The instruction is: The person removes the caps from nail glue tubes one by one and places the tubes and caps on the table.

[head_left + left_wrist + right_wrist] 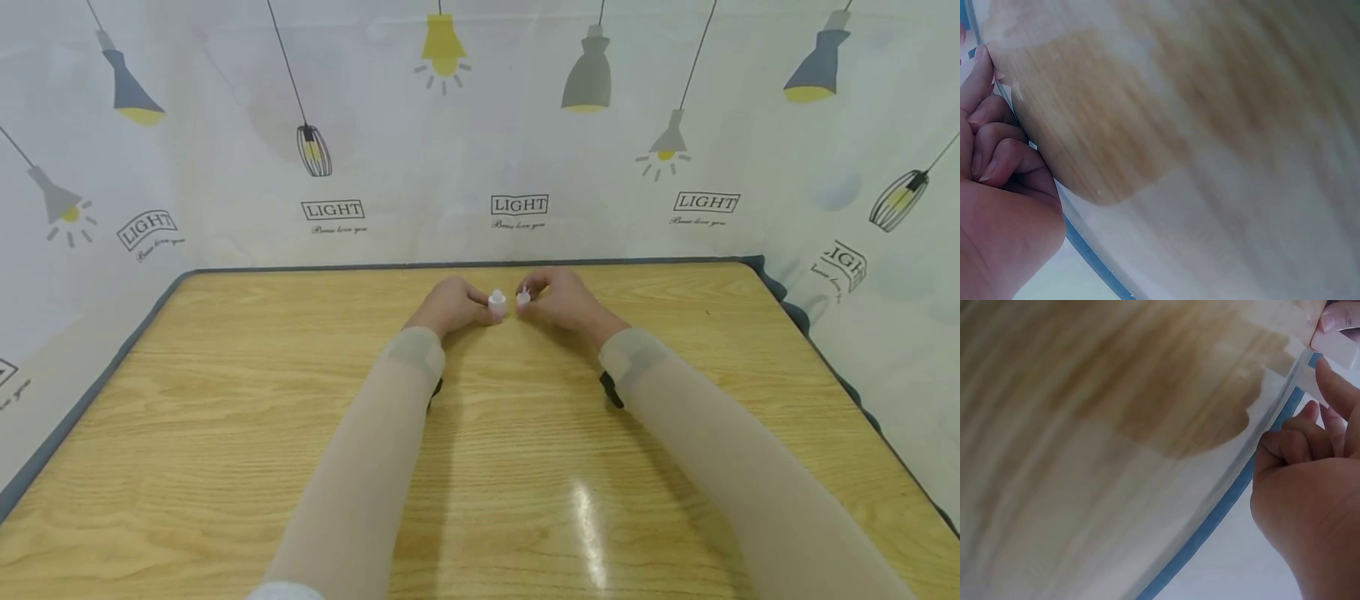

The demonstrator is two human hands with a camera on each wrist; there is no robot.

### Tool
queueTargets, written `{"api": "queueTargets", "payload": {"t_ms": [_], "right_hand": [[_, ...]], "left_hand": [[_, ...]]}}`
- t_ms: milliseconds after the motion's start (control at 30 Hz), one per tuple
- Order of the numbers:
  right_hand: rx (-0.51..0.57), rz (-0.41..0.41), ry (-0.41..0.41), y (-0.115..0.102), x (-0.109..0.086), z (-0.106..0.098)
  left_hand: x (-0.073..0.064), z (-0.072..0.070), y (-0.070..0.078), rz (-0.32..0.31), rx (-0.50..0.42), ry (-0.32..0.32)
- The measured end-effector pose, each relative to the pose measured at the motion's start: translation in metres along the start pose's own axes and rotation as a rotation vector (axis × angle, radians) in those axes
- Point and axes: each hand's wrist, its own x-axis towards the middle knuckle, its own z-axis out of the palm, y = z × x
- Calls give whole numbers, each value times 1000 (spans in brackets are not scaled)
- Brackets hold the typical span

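Near the far edge of the table, my left hand pinches a small white bottle with a rounded knob on top, held upright. Just to its right, my right hand pinches a smaller white cap-like piece with a thin bit sticking up. A narrow gap separates the two pieces. The right wrist view shows the bottle at the upper right, close to the white piece at my right fingertips. In the left wrist view my left hand has its lower fingers curled, and the bottle is mostly hidden.
The wood-grain table spreads toward me, with a dark edge trim along the back. Behind it hangs a pale cloth printed with lamps. Both forearms lie across the table in light sleeves.
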Motion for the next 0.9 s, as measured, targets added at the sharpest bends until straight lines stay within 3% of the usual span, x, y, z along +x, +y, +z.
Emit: {"api": "queueTargets", "payload": {"t_ms": [300, 900], "right_hand": [[-60, -6, -93, 1, 1, -1], [-84, 32, -137, 0, 3, -1]], "left_hand": [[0, 1, -1, 34, 41, 19], [3, 1, -2, 33, 44, 0]]}}
